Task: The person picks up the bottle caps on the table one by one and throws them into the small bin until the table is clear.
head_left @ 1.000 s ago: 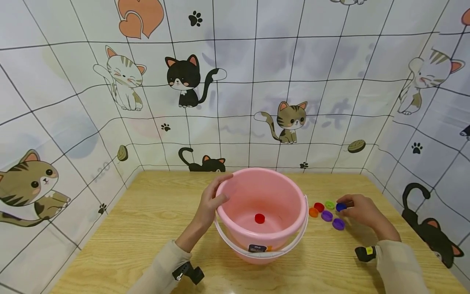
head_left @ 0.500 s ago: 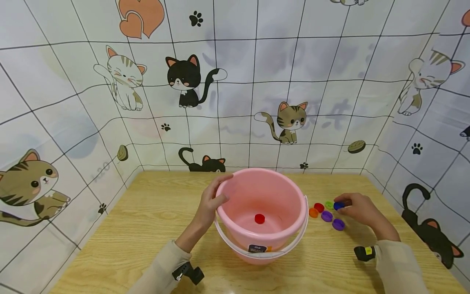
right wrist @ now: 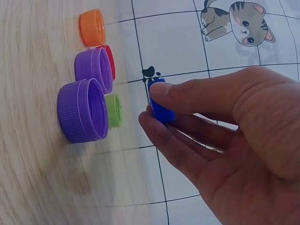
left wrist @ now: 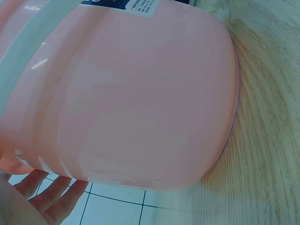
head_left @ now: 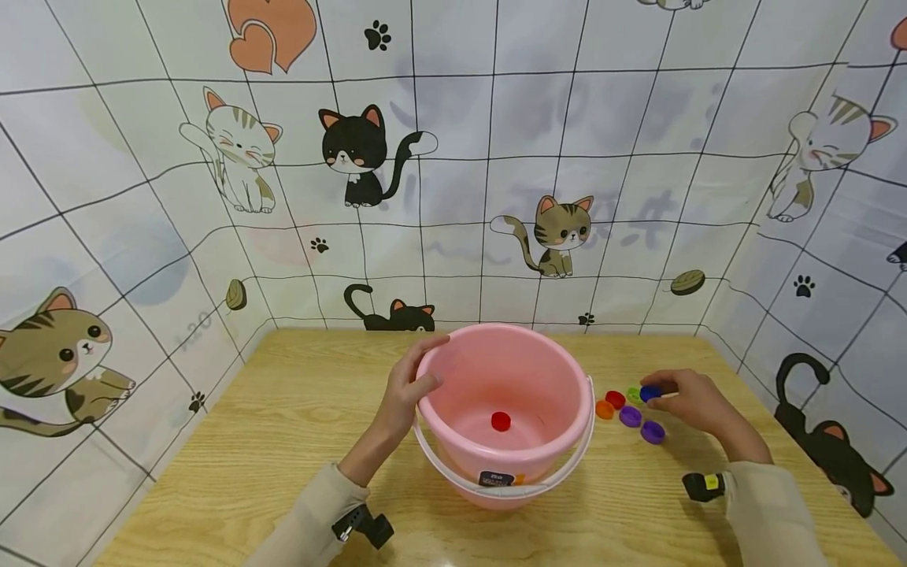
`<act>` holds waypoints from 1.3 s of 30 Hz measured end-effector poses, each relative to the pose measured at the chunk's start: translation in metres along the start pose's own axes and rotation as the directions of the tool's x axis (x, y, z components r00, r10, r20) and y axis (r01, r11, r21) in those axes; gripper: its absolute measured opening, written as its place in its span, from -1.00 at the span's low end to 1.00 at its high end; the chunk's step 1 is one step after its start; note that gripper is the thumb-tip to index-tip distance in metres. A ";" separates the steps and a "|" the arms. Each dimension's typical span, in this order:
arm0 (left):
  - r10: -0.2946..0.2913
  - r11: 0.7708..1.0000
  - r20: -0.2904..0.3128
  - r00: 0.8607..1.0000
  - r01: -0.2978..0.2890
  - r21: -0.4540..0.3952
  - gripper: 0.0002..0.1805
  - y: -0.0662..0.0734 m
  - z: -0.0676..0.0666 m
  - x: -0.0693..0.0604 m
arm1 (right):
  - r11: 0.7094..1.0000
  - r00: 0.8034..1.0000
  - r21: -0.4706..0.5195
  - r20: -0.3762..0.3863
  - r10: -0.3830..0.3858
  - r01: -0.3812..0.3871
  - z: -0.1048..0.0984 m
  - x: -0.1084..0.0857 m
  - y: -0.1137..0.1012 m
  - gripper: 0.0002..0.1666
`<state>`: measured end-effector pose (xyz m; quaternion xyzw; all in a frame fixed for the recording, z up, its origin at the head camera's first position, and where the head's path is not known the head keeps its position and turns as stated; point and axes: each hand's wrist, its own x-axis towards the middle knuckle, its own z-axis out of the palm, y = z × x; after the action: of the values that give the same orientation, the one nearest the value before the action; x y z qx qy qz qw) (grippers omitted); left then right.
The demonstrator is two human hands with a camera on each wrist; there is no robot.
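Note:
A pink bucket (head_left: 496,457) with a white handle stands on the table, a red cap (head_left: 501,421) lying on its bottom. My left hand (head_left: 407,394) grips the bucket's left rim, thumb over the edge; the left wrist view shows its fingers (left wrist: 61,192) against the outer wall (left wrist: 140,93). Between thumb and fingers, my right hand (head_left: 697,403) pinches a blue cap (head_left: 649,393), which the right wrist view shows raised off the table (right wrist: 161,103).
Right of the bucket lie an orange cap (head_left: 605,409), a red cap (head_left: 615,400), a light green cap (head_left: 634,395) and two purple caps (head_left: 630,416). Behind the wooden table (head_left: 319,409) hangs a cat-print sheet (head_left: 453,197).
My right hand has lifted the blue cap slightly and moved it a little left, towards the light green cap. The left hand and the bucket have stayed in place.

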<state>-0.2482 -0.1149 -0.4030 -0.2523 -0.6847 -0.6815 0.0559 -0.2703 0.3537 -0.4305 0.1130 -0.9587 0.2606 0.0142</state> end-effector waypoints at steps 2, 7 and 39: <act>-0.001 1.000 -0.002 1.000 0.001 0.002 -0.33 0.000 0.000 0.000 | 1.000 1.000 -0.002 0.007 -0.005 0.005 0.000 0.000 -0.001 -0.54; 0.007 1.000 0.001 1.000 -0.007 0.003 -0.34 0.000 0.000 0.000 | 1.000 1.000 -0.005 -0.001 -0.031 0.031 -0.001 0.000 -0.006 -0.56; -0.001 1.000 -0.003 1.000 0.001 0.018 -0.34 0.001 0.000 0.000 | 0.996 0.996 0.019 0.004 -0.085 0.085 -0.007 0.000 -0.027 -0.53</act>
<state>-0.2477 -0.1148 -0.4025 -0.2504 -0.6910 -0.6756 0.0590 -0.2646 0.3347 -0.4110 0.1543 -0.9506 0.2683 0.0216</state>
